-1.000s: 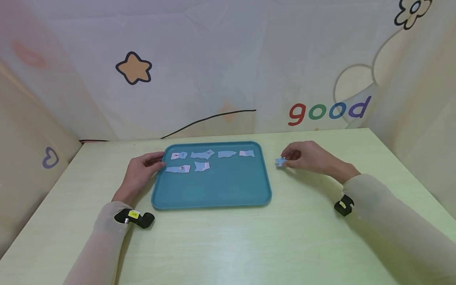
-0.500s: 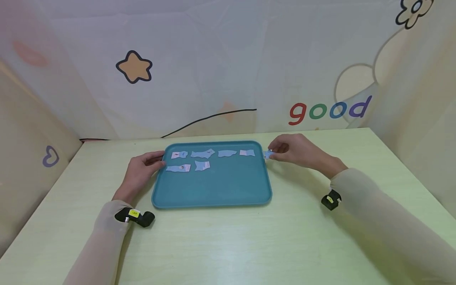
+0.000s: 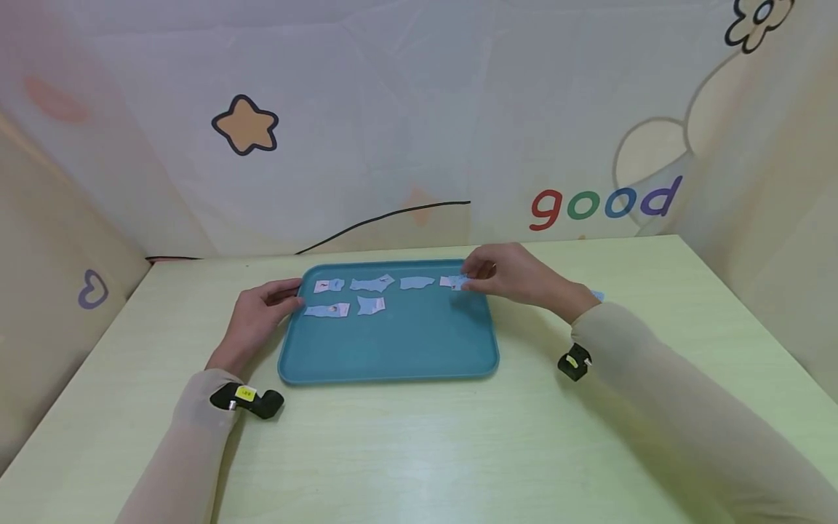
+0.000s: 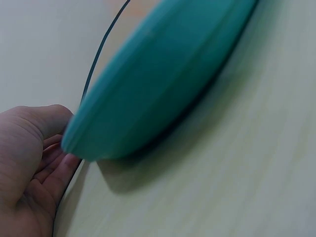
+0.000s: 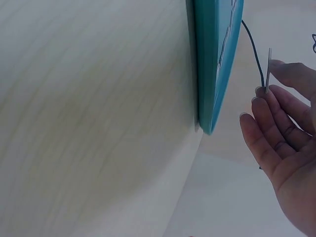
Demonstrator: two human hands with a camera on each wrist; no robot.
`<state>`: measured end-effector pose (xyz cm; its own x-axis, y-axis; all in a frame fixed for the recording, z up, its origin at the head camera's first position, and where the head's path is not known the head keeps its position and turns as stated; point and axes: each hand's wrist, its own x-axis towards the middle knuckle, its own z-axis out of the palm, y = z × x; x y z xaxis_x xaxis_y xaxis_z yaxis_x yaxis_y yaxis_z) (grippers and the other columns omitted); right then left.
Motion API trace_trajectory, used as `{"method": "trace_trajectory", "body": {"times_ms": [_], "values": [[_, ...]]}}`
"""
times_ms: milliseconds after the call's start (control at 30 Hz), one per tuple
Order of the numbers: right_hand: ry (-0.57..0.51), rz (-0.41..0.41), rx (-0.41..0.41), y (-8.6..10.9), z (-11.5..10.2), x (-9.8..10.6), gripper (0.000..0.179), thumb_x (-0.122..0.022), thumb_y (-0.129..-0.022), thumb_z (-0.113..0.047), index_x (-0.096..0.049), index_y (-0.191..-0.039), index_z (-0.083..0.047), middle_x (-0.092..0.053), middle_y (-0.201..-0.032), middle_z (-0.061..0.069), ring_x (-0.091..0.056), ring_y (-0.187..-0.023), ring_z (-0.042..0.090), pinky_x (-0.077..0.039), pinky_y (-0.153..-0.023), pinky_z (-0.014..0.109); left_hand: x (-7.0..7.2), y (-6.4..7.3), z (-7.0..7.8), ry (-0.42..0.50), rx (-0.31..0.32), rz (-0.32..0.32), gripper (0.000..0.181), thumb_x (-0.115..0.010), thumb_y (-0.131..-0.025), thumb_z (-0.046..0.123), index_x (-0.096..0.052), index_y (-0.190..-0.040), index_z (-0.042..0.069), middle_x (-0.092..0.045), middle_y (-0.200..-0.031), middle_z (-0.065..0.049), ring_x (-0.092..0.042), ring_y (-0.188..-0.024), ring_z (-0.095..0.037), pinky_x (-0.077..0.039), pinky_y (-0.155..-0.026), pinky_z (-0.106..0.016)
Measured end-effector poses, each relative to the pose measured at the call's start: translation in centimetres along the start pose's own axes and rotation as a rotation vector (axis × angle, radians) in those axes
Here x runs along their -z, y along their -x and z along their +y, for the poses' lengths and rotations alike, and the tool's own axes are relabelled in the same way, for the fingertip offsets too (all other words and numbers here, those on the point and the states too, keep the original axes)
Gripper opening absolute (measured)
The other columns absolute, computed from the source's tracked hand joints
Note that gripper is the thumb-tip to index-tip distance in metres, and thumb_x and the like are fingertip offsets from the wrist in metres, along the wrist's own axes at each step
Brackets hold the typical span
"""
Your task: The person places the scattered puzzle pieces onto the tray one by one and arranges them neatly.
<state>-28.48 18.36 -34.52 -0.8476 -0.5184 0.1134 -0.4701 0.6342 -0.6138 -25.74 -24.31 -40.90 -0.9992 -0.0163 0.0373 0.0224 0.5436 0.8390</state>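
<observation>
My left hand (image 3: 265, 316) holds the left rim of a teal tray (image 3: 393, 349), with thumb and fingers at its edge in the left wrist view. Over the tray's back right corner, my right hand (image 3: 513, 276) pinches a small light-blue puzzle piece (image 3: 457, 282) between thumb and fingers. The right wrist view shows that thin flat piece (image 5: 268, 69) edge-on, held up off the tray. From the head it overlaps a pink-and-blue piece (image 3: 445, 281) lying in the back row. Several more light-blue pieces with irregular edges, such as a wavy one (image 3: 417, 283), lie in two rows.
Another blue piece (image 3: 598, 295) shows on the table behind my right wrist, mostly hidden by the sleeve. The pale wooden table (image 3: 406, 451) runs back to a printed cloth backdrop (image 3: 366, 131), with cloth on both sides too.
My right hand has carried the pinched piece leftward from the table beside the tray to over its back right corner. The left hand and the tray have stayed put.
</observation>
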Motion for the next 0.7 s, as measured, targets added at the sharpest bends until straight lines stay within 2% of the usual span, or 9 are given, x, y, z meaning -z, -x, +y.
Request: {"method": "trace_trajectory", "body": {"times_ms": [433, 700], "values": [[0.026, -0.054, -0.002, -2.2, -1.6, -2.3, 0.031, -0.083, -0.095, -0.017, -0.076, -0.121, -0.003, -0.076, -0.111, 0.009, -0.071, -0.099, 0.025, -0.063, -0.092, 0.038, 0.3, 0.1, -0.2, -0.004, -0.003, -0.001, 0.048, -0.066, -0.107, 0.013, -0.056, -0.152, 0.001, -0.061, -0.146, -0.024, -0.059, -0.135, -0.038, -0.047, -0.115, -0.048], [0.053, -0.086, 0.032, -3.2, -1.6, -3.5, 0.031, -0.084, -0.094, -0.017, -0.077, -0.12, -0.003, -0.076, -0.109, 0.007, -0.07, -0.098, 0.022, -0.062, -0.091, 0.034, 0.0, 0.0, -0.1, -0.005, -0.01, -0.001, 0.048, -0.065, -0.107, 0.013, -0.056, -0.152, 0.0, -0.061, -0.146, -0.024, -0.059, -0.135, -0.038, -0.047, -0.115, -0.048]]}}
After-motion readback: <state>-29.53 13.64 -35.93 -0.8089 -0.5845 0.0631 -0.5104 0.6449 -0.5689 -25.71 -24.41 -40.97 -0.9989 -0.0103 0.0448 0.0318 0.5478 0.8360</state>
